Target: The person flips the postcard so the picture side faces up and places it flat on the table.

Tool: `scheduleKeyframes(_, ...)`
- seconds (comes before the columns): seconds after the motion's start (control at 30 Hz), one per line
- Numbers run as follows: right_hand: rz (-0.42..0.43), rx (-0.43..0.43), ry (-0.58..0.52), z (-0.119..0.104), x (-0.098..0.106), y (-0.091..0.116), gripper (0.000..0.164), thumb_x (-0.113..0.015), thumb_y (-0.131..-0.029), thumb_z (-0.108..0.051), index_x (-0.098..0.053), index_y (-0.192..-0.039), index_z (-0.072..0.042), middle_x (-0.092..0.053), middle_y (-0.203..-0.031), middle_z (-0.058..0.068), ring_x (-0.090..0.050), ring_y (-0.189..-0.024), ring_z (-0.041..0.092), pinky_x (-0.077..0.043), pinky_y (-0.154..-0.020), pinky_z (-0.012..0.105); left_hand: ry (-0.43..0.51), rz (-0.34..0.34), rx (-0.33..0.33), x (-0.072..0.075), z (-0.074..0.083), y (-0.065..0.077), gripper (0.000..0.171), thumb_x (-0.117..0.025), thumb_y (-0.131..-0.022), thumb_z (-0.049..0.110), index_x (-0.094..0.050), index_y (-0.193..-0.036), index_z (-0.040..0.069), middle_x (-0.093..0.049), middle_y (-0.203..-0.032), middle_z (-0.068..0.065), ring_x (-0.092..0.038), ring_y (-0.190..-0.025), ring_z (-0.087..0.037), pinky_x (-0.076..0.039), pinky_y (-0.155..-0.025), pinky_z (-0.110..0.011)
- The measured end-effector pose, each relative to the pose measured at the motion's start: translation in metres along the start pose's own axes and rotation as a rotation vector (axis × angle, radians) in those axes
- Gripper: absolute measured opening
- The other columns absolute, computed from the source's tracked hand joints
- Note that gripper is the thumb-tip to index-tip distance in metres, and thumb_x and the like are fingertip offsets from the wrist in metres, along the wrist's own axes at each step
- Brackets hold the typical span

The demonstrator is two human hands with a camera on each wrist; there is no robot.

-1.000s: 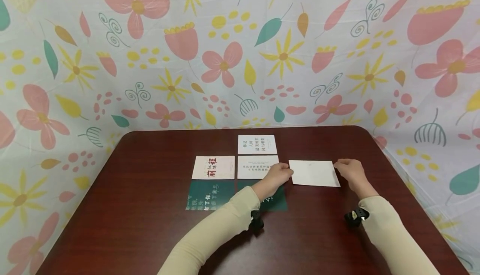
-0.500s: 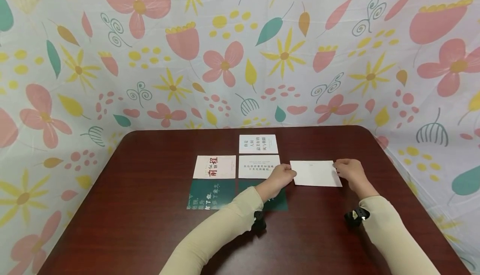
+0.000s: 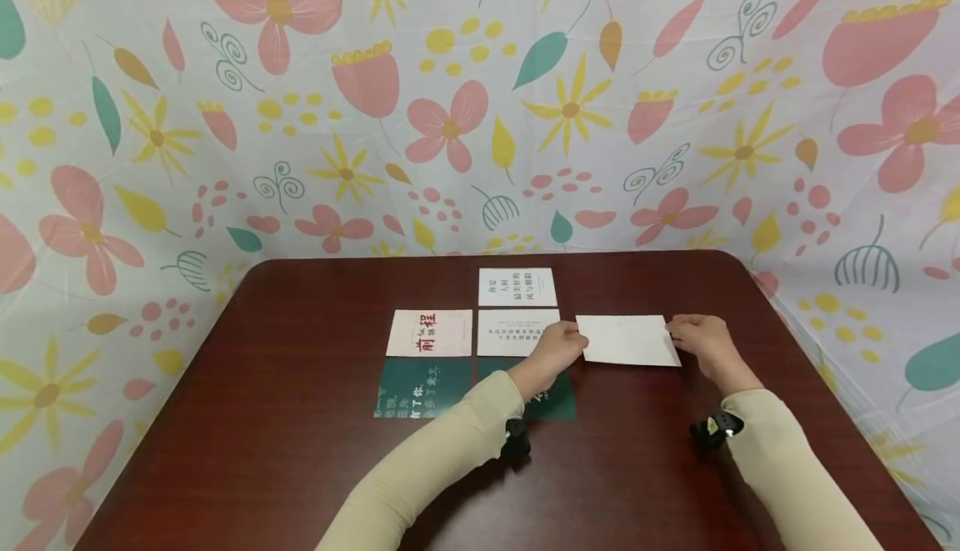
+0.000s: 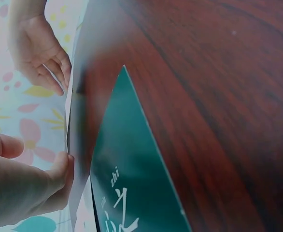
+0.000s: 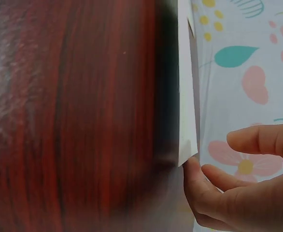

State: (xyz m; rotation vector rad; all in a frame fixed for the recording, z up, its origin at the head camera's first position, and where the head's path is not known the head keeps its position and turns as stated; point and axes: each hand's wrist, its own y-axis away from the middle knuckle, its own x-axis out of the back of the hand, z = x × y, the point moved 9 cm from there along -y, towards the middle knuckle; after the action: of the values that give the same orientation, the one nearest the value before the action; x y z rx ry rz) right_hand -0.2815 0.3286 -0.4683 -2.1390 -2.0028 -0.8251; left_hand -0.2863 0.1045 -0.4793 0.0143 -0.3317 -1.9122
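Note:
A plain white card (image 3: 628, 340) lies nearly flat between my two hands, right of the other cards. My left hand (image 3: 553, 355) grips its left edge; in the left wrist view, fingertips (image 4: 60, 166) meet the card (image 4: 69, 108), seen almost edge-on. My right hand (image 3: 705, 347) holds the right edge, and in the right wrist view a fingertip (image 5: 192, 166) touches the card's corner. The grip of each thumb is hard to make out. Below my left forearm, a green card (image 3: 551, 405) is partly covered. Whether the white card touches the tabletop is unclear.
Printed cards are laid edge to edge on the dark wooden table (image 3: 285, 468): a white one (image 3: 517, 287) at the back, another white one (image 3: 510, 333) before it, a cream one (image 3: 405, 333) with red characters, and a green one (image 3: 401, 388). A floral cloth (image 3: 450, 117) hangs behind.
Both hands, with the white card between them, have shifted slightly left and toward the back over the last half second. The printed cards keep their places.

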Motion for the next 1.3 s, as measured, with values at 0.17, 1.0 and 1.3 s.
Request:
scheduleKeyframes(0.17,-0.023,0.031,0.000,-0.005,-0.001,-0.002,0.056,-0.041,-0.100,-0.016,-0.027,-0.140,0.021,-0.026,-0.145,0.039,-0.036,-0.131,0.045,-0.040,-0.103,0.045,0.028,0.033,-0.015,0.006,0.004,-0.002,0.046,-0.053,-0.092,0.008,-0.048,-0.135,-0.006,-0.059,-0.122,-0.016,-0.057,-0.113,-0.027,-0.047,-0.096,-0.038)
scheduleKeyframes(1.0,0.062,0.115,-0.151,-0.045,0.002,-0.006,0.051,-0.038,-0.103,-0.023,-0.034,-0.145,0.006,-0.034,-0.147,0.027,-0.045,-0.124,0.031,-0.039,-0.105,0.044,0.001,0.148,-0.082,0.034,0.028,-0.005,0.040,-0.050,-0.094,0.008,-0.056,-0.133,0.002,-0.057,-0.129,-0.012,-0.051,-0.121,-0.024,-0.045,-0.098,-0.036)
scheduleKeyframes(1.3,0.086,0.128,-0.258,-0.044,0.006,-0.003,0.056,-0.038,-0.104,-0.029,-0.033,-0.145,0.009,-0.048,-0.125,0.017,-0.055,-0.100,0.008,-0.049,-0.086,0.017,0.012,0.130,-0.100,0.033,0.033,-0.004,0.042,-0.051,-0.094,0.008,-0.054,-0.136,0.004,-0.057,-0.126,-0.012,-0.052,-0.119,-0.023,-0.046,-0.096,-0.035)
